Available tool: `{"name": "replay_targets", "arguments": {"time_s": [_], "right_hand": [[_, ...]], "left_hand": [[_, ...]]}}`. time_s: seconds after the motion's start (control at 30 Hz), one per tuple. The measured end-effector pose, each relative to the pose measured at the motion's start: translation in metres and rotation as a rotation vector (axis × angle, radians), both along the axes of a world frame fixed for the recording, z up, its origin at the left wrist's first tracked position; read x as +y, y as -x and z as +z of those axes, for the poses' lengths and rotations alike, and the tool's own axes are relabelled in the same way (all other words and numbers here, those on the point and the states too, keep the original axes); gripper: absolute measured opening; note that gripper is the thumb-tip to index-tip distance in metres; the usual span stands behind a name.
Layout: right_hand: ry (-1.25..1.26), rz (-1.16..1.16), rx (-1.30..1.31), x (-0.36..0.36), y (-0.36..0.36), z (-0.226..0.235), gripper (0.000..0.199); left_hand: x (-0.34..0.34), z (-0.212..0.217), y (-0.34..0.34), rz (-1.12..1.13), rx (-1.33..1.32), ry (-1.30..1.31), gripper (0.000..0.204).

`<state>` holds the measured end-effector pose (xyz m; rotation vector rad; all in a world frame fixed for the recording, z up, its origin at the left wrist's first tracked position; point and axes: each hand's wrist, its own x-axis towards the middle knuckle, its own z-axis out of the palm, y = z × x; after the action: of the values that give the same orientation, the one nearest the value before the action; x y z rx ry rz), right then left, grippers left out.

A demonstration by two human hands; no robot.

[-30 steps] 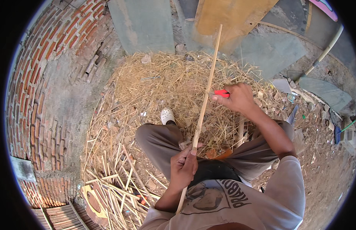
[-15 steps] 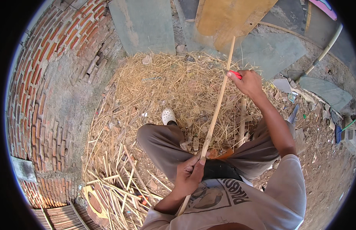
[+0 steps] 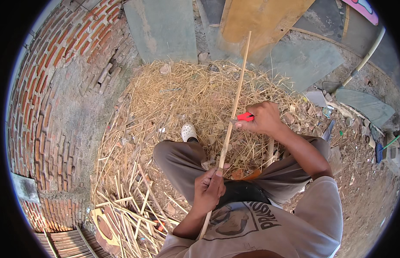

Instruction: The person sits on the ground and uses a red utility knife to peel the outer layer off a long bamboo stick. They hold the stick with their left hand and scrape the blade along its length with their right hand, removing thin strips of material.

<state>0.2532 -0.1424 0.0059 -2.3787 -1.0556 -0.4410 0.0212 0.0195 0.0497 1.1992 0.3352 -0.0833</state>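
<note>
Both hands clenched: left hand (image 3: 210, 188) low around bamboo stick (image 3: 234, 101), right hand (image 3: 262, 118) higher, gripping red-handled knife (image 3: 244, 116) against it.

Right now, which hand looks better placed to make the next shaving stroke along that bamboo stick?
Probably the right hand: it grips the red-handled knife against the bamboo stick. The left hand is clamped lower down, steadying it.

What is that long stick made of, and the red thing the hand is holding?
The long stick looks like split bamboo or pale wood: straw-yellow, dull, thin and straight, like the cut strips on the ground. The red thing in the right hand seems to be a smooth plastic handle, probably a small knife; its blade is hard to see.
</note>
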Motion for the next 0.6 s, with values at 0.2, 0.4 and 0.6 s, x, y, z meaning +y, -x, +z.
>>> {"name": "replay_targets", "arguments": {"time_s": [0.2, 0.4, 0.6], "right_hand": [[-0.041, -0.131, 0.047, -0.004, -0.024, -0.001, 0.075], [0.03, -0.358, 0.161, -0.028, -0.058, -0.001, 0.074], [0.063, -0.286, 0.225, -0.021, -0.037, 0.0, 0.078]], "left_hand": [[-0.001, 0.002, -0.006, -0.027, 0.0, -0.024, 0.032], [-0.006, -0.002, 0.014, -0.078, 0.03, 0.041, 0.032], [0.0, -0.005, 0.025, -0.074, 0.016, 0.02, 0.032]]}}
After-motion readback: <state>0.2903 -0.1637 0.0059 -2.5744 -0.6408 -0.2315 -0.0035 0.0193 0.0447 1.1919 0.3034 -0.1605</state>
